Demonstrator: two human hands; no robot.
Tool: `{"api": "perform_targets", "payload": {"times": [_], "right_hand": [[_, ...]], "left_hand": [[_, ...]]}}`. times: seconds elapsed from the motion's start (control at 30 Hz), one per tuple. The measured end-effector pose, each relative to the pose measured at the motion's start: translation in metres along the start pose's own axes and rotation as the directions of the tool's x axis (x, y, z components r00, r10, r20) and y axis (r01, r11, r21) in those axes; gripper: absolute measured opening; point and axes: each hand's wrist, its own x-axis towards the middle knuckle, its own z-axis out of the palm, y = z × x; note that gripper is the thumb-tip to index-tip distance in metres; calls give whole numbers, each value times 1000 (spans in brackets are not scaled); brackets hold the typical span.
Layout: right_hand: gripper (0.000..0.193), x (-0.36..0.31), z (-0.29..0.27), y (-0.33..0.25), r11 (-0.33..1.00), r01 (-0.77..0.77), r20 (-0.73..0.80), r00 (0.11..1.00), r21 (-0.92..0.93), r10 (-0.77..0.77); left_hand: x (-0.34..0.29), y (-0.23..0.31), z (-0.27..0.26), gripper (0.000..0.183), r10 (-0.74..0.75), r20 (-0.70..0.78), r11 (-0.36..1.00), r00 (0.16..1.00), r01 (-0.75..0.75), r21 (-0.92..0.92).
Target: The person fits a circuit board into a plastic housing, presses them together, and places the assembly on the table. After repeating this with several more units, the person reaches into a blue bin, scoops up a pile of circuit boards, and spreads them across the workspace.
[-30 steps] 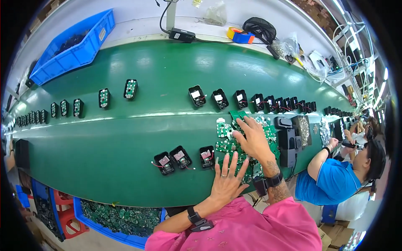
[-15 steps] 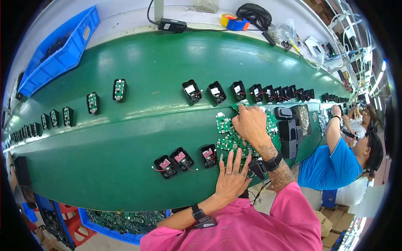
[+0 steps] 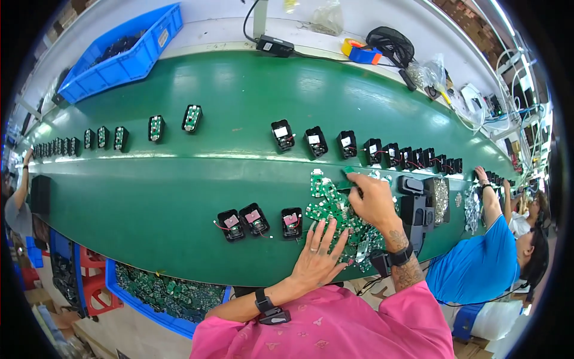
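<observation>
A heap of green circuit boards lies on the green table in front of me. Over its far side, my right hand is closed in a pinch on one green circuit board. My left hand rests at the heap's near edge with fingers spread, holding nothing. Just left of the heap stands a black housing with a pink pad and thin red wires. Two similar housings sit side by side farther left.
A row of black housings with white pads runs along the far side. Housings with boards continue leftward. Black plastic parts flank the heap. Blue bins stand at far left and below the table edge. A co-worker sits at right.
The view has shifted, so the table's contents appear displaced. My right hand has come slightly nearer to me with the board still in its fingers. My left hand stays spread by the heap.
</observation>
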Motion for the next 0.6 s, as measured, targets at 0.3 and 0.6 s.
{"api": "perform_targets", "payload": {"times": [0.3,0.6], "right_hand": [[31,-12,3,9,987,151,-80,986,58,-146],[45,-21,9,13,989,127,139,981,77,-136]], "left_hand": [[6,0,9,82,118,-31,993,992,-118,8],[0,6,5,96,37,101,982,994,-55,179]]}}
